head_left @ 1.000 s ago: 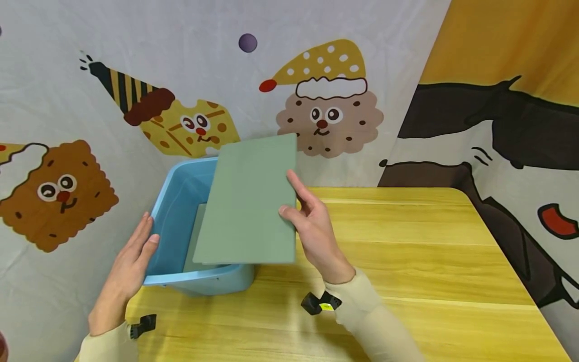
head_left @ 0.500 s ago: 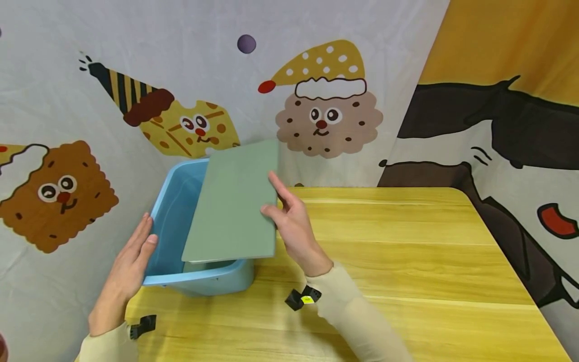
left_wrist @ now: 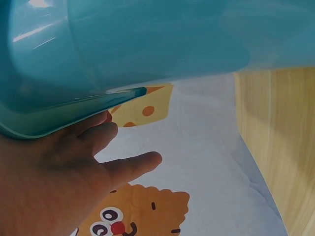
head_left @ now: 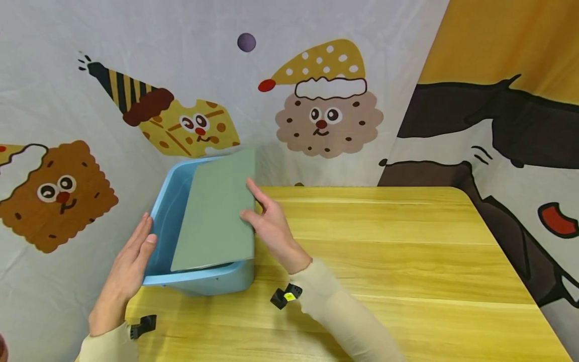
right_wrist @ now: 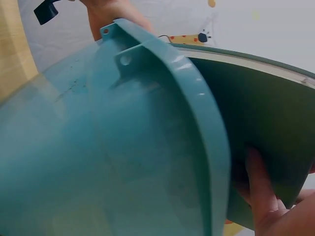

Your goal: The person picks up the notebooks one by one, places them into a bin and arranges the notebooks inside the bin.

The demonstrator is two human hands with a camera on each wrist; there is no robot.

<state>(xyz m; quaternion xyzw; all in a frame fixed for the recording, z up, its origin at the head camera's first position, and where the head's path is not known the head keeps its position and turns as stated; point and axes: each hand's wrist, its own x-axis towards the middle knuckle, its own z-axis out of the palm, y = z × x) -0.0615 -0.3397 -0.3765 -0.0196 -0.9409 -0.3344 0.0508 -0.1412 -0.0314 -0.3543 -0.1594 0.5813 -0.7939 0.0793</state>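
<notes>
A light blue plastic bin (head_left: pixel 203 284) stands on the left of the table. My left hand (head_left: pixel 128 264) rests on its left rim, fingers straight along the outside; the left wrist view shows this hand (left_wrist: pixel 64 172) just under the rim. A green book (head_left: pixel 217 216) slants over the bin opening, its lower left corner dipping inside. My right hand (head_left: pixel 278 229) pinches its right edge, thumb on the upper cover. In the right wrist view, fingers (right_wrist: pixel 261 182) lie against the underside of the book (right_wrist: pixel 280 113), and pale page edges show. Most of the bin's inside is hidden.
The yellow wood-grain table (head_left: pixel 398 261) extends to the right of the bin. A cloth backdrop (head_left: pixel 217 45) printed with cartoon biscuits and cheese hangs right behind the bin and the table. Small black camera mounts (head_left: pixel 286 296) stick out from both wrists.
My right hand has carried the book left and a little down, so it covers more of the bin opening. The green item earlier visible inside is now hidden. The left hand stays put.
</notes>
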